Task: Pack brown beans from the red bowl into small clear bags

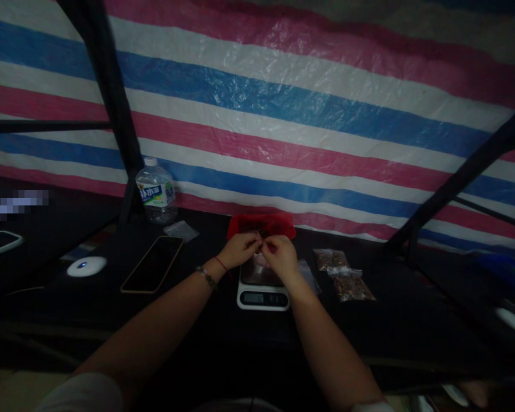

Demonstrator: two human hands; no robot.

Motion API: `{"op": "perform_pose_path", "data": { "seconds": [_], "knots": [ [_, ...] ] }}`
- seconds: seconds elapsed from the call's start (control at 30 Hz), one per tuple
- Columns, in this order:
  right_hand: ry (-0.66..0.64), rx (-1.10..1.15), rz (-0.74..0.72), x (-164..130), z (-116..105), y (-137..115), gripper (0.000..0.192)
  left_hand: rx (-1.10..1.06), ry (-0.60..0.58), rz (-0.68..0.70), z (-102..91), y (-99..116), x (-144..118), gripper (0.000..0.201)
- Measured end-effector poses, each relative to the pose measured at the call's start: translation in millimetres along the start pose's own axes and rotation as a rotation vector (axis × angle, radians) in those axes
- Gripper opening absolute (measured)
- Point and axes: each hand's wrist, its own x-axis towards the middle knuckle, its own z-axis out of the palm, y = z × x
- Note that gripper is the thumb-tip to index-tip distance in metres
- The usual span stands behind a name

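The white digital scale [264, 302] stands at the middle of the dark table [201, 335], its metal plate partly covered by the hands. Just beyond it on the far side is a bright red plastic holder [237, 225]. To the right, two clear bags [352, 286] contain brown bits. Left hand [241, 248] and right hand [282, 257] bring their fingertips together above the scale; whether they pinch something, I cannot tell.

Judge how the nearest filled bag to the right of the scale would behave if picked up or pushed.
The nearest filled bag would probably sag when lifted, since its clear plastic looks thin and creased. Its small brown pieces look loose, so they may shift. Lying flat, it seems unlikely to roll.
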Motion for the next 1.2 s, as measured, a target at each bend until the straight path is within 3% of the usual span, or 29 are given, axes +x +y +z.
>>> {"op": "perform_pose_path", "data": {
  "seconds": [0.13,0.33,0.43,0.57,0.7,0.83,1.0,1.2],
  "knots": [
    [-0.001,-0.105,-0.025,0.6,-0.4,-4.0,0.011,0.073,0.048,-0.020,1.6,5.7,0.1,0.020],
    [0.141,-0.128,0.072,4.3,-6.7,4.0,0.013,0.186,0.155,-0.097,3.7,0.7,-0.8,0.021],
    [0.156,0.029,0.111,5.6,-6.3,11.4,0.016,0.177,0.202,-0.071,1.1,-0.2,-0.3,0.019],
    [0.112,0.425,0.208,7.2,4.9,22.2,0.020,0.178,0.297,-0.017,-4.2,0.8,0.4,0.017],
    [0.054,0.854,0.463,8.7,15.1,29.5,0.040,0.141,0.324,0.017,-6.8,2.7,-1.0,0.017],
    [-0.066,1.183,0.699,8.9,7.4,28.8,0.048,0.120,0.322,0.027,-6.7,3.1,-2.9,0.016],
    [-0.212,1.310,0.733,8.5,-2.4,30.2,0.042,0.123,0.341,-0.022,-9.0,-1.6,-1.2,0.019],
    [-0.012,1.230,0.715,20.2,6.1,44.7,0.033,0.392,0.556,-0.037,-14.1,-14.1,3.0,0.016]
  ]
}}
